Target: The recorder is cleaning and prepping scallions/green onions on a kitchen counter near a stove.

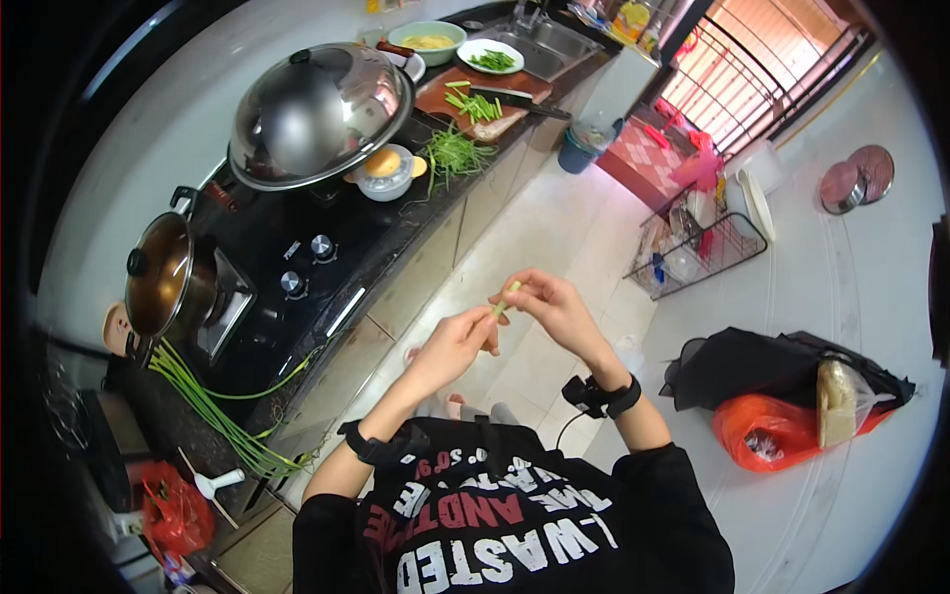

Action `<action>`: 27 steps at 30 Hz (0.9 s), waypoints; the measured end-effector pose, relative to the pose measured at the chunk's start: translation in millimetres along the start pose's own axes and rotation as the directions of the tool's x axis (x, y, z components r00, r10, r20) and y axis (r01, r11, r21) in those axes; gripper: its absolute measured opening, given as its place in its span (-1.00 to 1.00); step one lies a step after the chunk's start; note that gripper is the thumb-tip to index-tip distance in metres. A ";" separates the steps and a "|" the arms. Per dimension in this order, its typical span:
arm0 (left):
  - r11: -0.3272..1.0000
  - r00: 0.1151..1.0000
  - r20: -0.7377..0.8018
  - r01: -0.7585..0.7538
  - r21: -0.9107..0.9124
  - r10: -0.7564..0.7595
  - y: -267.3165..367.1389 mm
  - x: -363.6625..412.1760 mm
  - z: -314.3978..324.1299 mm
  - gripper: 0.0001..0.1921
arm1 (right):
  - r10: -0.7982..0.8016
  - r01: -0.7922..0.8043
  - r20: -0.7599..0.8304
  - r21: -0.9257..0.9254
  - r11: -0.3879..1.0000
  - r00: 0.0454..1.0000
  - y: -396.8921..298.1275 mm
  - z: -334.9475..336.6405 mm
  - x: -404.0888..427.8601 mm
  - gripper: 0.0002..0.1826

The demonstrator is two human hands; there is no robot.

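Note:
A short pale-green stalk piece (507, 298) is pinched between both my hands over the floor in front of the counter. My left hand (469, 331) grips its lower end with thumb and fingers. At the upper end, my right hand (540, 299) holds it by the fingertips. On the counter to the left lies a bunch of long green garlic scapes (230, 419). Cut green pieces (475, 106) rest on the brown cutting board (493, 131) beside a black-handled knife (531, 102). More cut greens sit on a white plate (490, 56).
A domed steel wok lid (319, 111) covers the far burner; a lidded pan (159, 275) stands on the near one. Green trimmings (454, 154) lie by the counter edge. A light-green bowl (427, 43) is near the sink (549, 52). Bags (768, 431) hang on the right wall.

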State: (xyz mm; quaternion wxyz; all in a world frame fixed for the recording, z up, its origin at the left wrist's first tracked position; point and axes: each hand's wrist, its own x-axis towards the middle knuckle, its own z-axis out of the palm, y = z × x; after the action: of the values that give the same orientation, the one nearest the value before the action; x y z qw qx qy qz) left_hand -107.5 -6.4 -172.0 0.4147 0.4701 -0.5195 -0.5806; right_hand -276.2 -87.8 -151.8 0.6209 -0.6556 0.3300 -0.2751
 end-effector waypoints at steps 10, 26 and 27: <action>0.944 0.973 0.218 0.138 -0.298 -0.073 19.6 89.1 -59.5 -0.63 | 0.024 -0.028 -0.043 -0.085 0.996 0.999 -14.6 -35.3 93.9 -0.77; 0.893 0.978 0.113 0.206 -0.400 -0.175 0.2 205.5 -134.8 -0.74 | -0.326 0.269 -0.003 -0.561 0.783 0.945 3.1 -53.8 233.3 -0.70; 0.887 0.983 0.094 0.183 -0.423 -0.158 0.8 211.2 -136.1 -0.74 | -0.324 0.275 0.010 -0.556 0.784 0.946 4.4 -57.9 240.0 -0.70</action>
State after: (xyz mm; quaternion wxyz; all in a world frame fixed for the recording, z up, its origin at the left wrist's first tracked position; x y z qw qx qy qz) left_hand -19.8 -240.4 -197.9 0.4404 0.3941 -0.3472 -0.7281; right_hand -169.8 -310.3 -163.5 0.3397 -0.8377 0.3129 -0.2915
